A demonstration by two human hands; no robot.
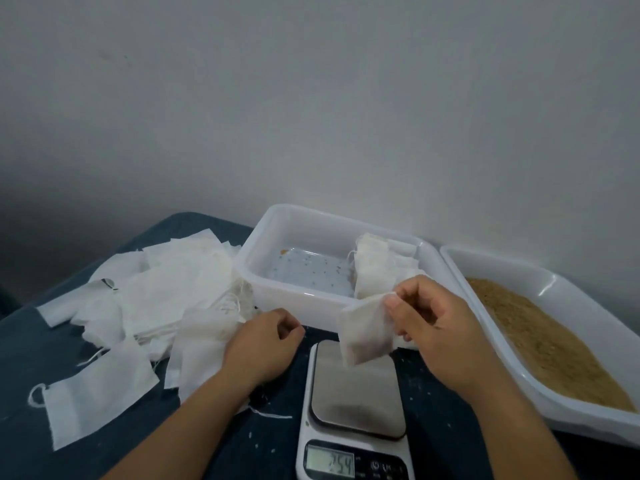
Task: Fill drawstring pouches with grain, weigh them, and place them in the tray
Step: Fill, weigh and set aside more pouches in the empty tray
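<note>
While the right hand (427, 327) pinches a filled pouch (367, 332) by its top edge, the pouch hangs long axis downward just above the scale (356, 389), with the tray (277, 223) directly behind. The left hand (263, 344), loosely curled and holding nothing, rests by the heap of empty pouches (166, 292) near the tabletop's left edge.

Both forearms are bare to the frame's edge (no sleeves, watch or rings), as are the hands (263, 344).

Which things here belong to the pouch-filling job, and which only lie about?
Belong: pouch held by right hand; empty pouches; scale; grain tray; tray with filled pouches; left hand.
Lying about: loose string; spilled grains.
</note>
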